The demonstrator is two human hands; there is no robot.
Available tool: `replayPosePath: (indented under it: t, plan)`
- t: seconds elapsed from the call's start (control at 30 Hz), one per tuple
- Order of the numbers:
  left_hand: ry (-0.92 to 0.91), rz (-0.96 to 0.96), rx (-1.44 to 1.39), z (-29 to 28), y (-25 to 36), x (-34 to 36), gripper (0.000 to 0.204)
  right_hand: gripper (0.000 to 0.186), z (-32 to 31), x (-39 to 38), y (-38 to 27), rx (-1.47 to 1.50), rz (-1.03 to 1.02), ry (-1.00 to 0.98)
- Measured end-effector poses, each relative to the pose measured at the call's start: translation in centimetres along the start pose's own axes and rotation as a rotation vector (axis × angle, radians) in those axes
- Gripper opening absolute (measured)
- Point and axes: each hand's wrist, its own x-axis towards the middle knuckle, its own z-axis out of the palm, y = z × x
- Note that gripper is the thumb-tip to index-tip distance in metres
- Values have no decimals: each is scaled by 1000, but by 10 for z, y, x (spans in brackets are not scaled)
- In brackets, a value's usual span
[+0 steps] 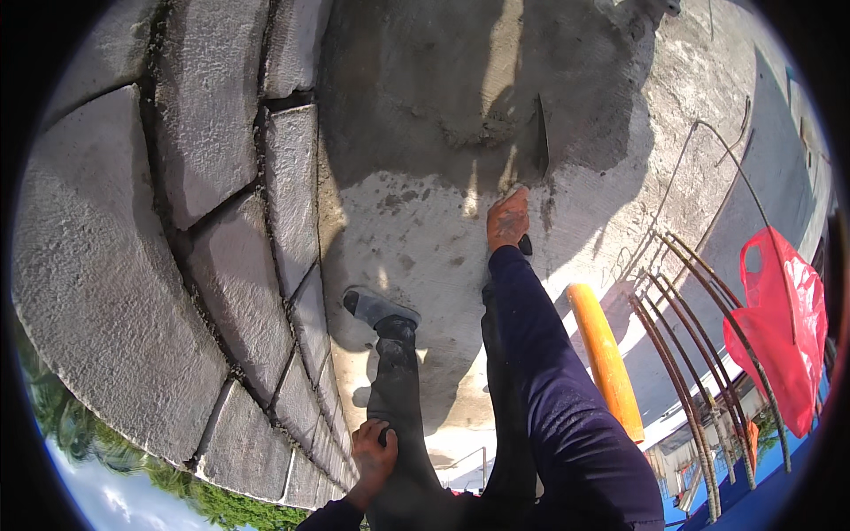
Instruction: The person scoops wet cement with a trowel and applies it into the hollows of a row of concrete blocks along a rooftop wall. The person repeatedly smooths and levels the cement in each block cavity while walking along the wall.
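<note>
My right hand is closed round the handle of a trowel, and the dark butt of the handle sticks out beside the wrist. The thin blade points away from me, edge-on, over a patch of wet grey mortar spread on the concrete floor. A low ridge of mortar lies just left of the blade. My left hand is by my left leg, its fingers curled by a small dark thing that I cannot make out.
A wall of grey blocks with rough mortar joints rises close on my left. On the right stand several rusty rebars, an orange pipe and a pink plastic bag hanging by a bent rod. My left foot is near the wall.
</note>
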Motion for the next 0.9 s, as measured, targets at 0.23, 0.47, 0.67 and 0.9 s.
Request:
replayPosePath:
  t: [0.23, 0.47, 0.67, 0.9]
  plan:
    - [13, 46, 39, 4, 9, 1, 22, 35, -78, -4, -42, 43, -126, -79]
    - [21, 57, -27, 10, 7, -3, 23, 39, -98, 95, 62, 1121, -64, -42]
    - [30, -15, -5, 15, 10, -8, 24, 33, -68, 169, 78, 708, -500, 111]
    - [61, -24, -34, 12, 17, -6, 25, 38, -48, 93, 90, 739, -732, 118]
